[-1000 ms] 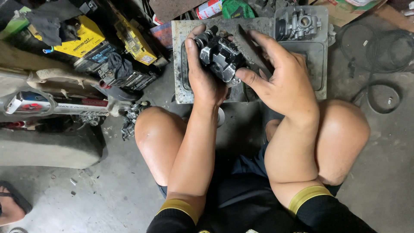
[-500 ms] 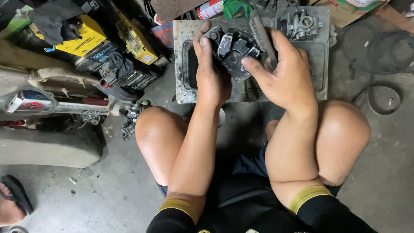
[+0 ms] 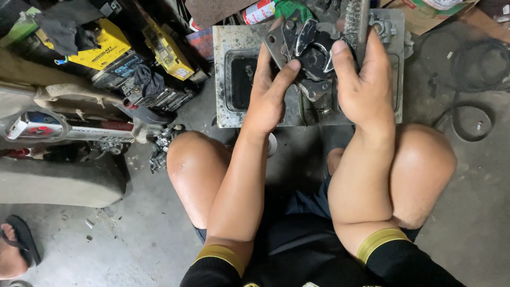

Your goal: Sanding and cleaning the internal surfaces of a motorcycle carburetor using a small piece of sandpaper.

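While my left hand clamps the greasy metal engine part above the steel tray, right hand grips a wire brush. Part looks heavy, rigid, prob. slick; hold by flat bracket edge.

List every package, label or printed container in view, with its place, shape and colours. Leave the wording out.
Yellow box: upper left, rectangular, black print, dark rag over it.
Yellow-labelled battery: right of that box, tilted block, small white sticker.
Spray can: top centre, lying down, red and white.
Cardboard box: top right, brown, green and red print.
Fairing panel: left, white with red and blue decals.
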